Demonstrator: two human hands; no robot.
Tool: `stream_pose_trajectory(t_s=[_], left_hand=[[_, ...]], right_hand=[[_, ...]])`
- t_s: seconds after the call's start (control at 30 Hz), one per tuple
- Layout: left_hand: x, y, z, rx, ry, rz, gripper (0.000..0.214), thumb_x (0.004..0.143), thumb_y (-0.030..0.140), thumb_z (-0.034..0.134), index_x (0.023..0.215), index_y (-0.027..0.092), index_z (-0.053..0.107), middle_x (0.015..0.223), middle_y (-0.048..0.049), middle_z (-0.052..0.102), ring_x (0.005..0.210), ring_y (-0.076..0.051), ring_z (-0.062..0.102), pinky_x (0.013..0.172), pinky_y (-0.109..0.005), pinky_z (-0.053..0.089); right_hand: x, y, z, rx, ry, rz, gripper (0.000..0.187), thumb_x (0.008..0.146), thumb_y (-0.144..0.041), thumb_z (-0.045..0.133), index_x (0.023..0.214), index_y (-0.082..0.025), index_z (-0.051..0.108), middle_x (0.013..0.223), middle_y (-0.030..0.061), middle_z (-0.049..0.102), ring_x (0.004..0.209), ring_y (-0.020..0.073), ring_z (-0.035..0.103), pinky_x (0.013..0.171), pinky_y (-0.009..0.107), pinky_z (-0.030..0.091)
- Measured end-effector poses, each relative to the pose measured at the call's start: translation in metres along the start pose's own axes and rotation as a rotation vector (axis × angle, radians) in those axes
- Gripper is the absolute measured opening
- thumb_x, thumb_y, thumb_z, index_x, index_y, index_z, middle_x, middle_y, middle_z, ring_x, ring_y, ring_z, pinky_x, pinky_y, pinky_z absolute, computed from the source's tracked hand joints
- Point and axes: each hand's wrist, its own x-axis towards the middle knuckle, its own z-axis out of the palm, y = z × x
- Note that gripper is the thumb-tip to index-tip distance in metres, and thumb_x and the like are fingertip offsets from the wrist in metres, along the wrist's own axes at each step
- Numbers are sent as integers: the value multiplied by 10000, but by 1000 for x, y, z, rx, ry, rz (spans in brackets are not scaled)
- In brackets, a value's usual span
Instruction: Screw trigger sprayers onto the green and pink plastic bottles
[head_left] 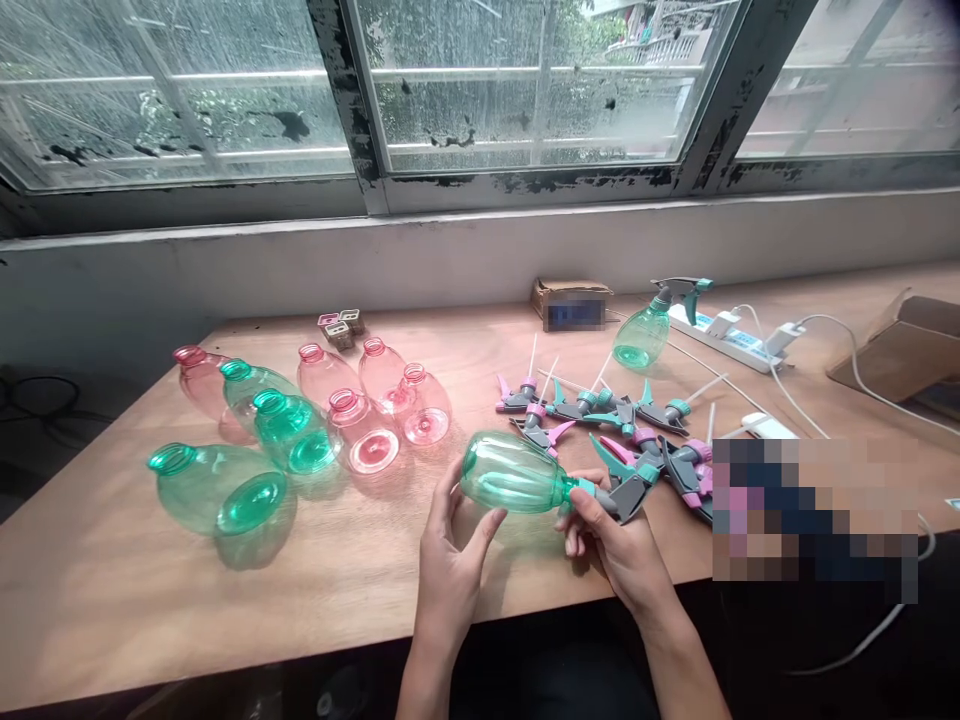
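Observation:
A clear green spray bottle [514,472] lies tilted on its side in the air above the table's front part, its neck pointing right. My left hand [459,535] cups its base end, thumb below and fingers behind. At the neck, my right hand [607,535] is closed around the green collar of a grey and teal trigger sprayer [634,488], which sits at the bottle's mouth. Behind my right hand lies a pile of loose trigger sprayers [600,405], pink or teal with grey, with white tubes.
Several open green bottles [221,490] and pink bottles [364,430] stand at the left. A complete green spray bottle [642,335] stands at the back, near a power strip [739,340] with white cables. A cardboard box [574,305] is by the wall; blurred blocks cover the right front.

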Motion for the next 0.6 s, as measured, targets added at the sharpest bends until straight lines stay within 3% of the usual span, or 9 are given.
stream_pose_trajectory(t_s=[0.2,0.37,0.5,0.6], left_hand=[[-4,-3,3,-27,25,-2,795,793,400,877,1479,305,486,1499,-109,580,1440,-321,538,1200,-478,446],[-2,-1,0,-85,81,-28,746,821,453,851,1468,280,521,1277,-86,707,1275,-290,676,1085,-423,550],[1,-3,-4,-27,22,-31,737,811,407,865,1478,308,569,1488,-93,637,1406,-318,580,1181,-476,470],[0,-4,-4,12,-22,9,687,833,364,847,1469,327,589,1544,-86,599,1392,-319,591,1198,-499,448]], right_hand=[[0,0,-1,41,57,-14,388,874,-515,847,929,-217,605,605,9,726,414,136,605,408,210,433],[0,0,-1,38,17,2,388,869,-498,858,937,-218,598,585,7,723,410,131,603,412,202,438],[2,1,-2,42,54,-8,387,874,-505,852,937,-220,597,589,7,724,411,135,605,408,204,434],[3,2,-3,63,88,-6,377,894,-507,833,932,-225,587,590,3,723,407,119,597,408,184,421]])
